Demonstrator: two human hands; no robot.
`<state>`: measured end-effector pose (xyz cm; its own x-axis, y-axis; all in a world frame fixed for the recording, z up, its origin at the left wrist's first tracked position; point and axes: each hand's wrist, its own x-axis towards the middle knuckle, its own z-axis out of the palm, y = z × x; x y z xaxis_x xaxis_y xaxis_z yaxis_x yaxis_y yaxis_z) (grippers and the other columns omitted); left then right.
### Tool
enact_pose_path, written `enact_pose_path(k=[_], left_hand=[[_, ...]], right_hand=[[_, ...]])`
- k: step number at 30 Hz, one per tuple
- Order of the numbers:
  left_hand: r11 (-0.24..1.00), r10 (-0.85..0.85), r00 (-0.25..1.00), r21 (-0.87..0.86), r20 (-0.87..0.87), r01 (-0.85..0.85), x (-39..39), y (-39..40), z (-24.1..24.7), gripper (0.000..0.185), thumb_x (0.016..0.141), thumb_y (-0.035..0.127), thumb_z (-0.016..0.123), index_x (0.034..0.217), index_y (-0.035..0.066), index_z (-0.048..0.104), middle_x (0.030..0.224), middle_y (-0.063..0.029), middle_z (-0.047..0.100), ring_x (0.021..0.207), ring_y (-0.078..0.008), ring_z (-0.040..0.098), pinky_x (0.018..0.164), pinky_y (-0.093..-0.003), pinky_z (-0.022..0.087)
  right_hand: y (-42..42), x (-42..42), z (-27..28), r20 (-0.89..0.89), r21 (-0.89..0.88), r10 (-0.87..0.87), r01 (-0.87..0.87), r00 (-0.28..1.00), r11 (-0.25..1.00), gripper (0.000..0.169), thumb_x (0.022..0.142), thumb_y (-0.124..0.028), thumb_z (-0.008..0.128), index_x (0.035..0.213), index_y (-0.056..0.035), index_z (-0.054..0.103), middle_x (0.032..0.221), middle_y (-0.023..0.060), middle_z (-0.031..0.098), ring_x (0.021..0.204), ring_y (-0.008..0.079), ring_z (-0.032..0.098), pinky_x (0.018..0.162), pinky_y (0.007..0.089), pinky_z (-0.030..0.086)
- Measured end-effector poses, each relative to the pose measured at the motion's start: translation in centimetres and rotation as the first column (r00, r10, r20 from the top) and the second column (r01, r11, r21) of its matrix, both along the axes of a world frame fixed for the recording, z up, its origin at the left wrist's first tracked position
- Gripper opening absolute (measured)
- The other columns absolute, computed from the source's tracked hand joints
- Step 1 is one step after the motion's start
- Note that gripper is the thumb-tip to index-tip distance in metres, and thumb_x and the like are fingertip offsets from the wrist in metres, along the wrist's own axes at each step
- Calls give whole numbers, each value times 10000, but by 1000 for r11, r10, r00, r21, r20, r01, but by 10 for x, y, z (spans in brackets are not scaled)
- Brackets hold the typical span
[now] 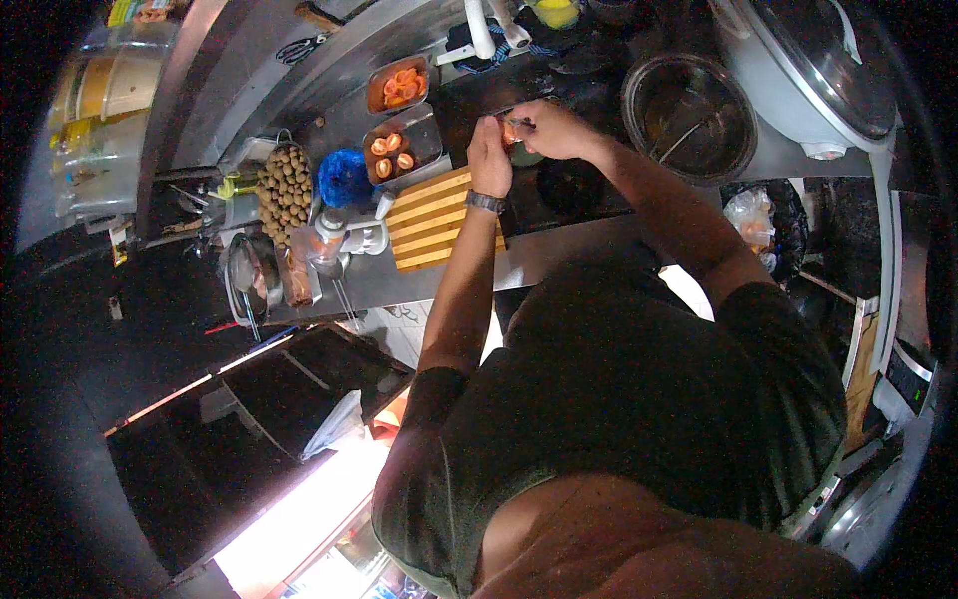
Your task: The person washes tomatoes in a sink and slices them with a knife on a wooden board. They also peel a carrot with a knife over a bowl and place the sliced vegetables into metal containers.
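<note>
My left hand (490, 156), with a watch at the wrist, is raised over the dark sink area and holds an orange-red tomato piece (511, 132). My right hand (557, 131) meets it there, its fingers closed around a small metal utensil (526, 123) that touches the tomato; its exact kind is hidden. A greenish round thing (527, 156) shows below the hands. To the left, a metal container (425, 135) holds several hollowed tomato halves (383, 166). Behind it, a second metal container (374, 101) holds tomato pieces (404, 86).
A striped wooden cutting board (426, 221) lies left of my forearm. Beyond it are a blue plastic bag (343, 178) and a tray of brown balls (286, 187). On the right stand a large pot (636, 112) with a utensil and a lidded cooker (778, 82). A white faucet (480, 30) rises behind.
</note>
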<state>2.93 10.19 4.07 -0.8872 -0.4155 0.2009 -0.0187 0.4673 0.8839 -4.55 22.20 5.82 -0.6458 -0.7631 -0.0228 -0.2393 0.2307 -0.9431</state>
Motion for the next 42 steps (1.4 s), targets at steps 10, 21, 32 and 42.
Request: enact_pose_path(k=[10, 21, 32, 42], left_hand=[[1000, -10, 965, -18, 261, 15, -8, -7, 10, 468, 886, 278, 285, 588, -19, 489, 575, -158, 520, 577, -267, 519, 586, -376, 370], [894, -329, 710, 447, 623, 22, -14, -30, 37, 384, 875, 320, 258, 697, 59, 475, 549, -42, 467, 380, -118, 375, 353, -256, 298], [895, -32, 994, 446, 105, -18, -4, 18, 31, 432, 913, 375, 288, 736, 51, 511, 658, -54, 515, 522, -103, 476, 464, -236, 385], [874, -10, 940, 459, 341, -157, -5, -3, 35, 419, 895, 375, 318, 691, 50, 486, 541, -31, 466, 404, -110, 429, 372, -234, 341]], right_hand=[[9, 18, 20, -357, 262, -24, 125, 934, 957, 210, 780, -95, 465, 977, -72, 533, 823, 217, 587, 784, 393, 564, 686, 463, 459], [10, 20, 28, -467, 283, 38, 109, 883, 953, 196, 808, -122, 423, 970, -87, 526, 819, 218, 587, 790, 398, 573, 690, 477, 468], [1, -6, 5, 61, -23, -16, 18, 998, 1000, 119, 805, -115, 446, 857, -49, 529, 748, 212, 578, 731, 395, 556, 632, 463, 448], [6, 14, 26, -375, 117, -153, 210, 914, 971, 157, 808, -158, 453, 898, -62, 539, 756, 210, 581, 737, 405, 553, 655, 463, 454]])
